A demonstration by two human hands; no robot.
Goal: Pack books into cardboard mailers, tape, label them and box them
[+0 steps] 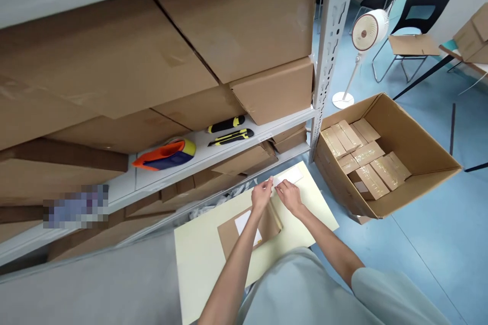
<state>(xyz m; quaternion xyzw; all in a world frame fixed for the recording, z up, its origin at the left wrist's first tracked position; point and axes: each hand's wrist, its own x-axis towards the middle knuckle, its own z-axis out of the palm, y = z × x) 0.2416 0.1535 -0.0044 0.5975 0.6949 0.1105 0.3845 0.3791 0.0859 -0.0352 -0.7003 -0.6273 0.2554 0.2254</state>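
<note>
A small brown cardboard box with a white label lies on the pale yellow board in front of me. Past its far right edge, my left hand and my right hand are close together, fingers pinched. What the left fingertips hold is too small to make out. My right fingers are at the near edge of a white paper strip on the board; whether they grip it is unclear.
A metal shelf with large cartons stands ahead, bearing two yellow-black cutters and an orange-blue tape dispenser. At right are an open carton of small boxes, a white fan and chairs.
</note>
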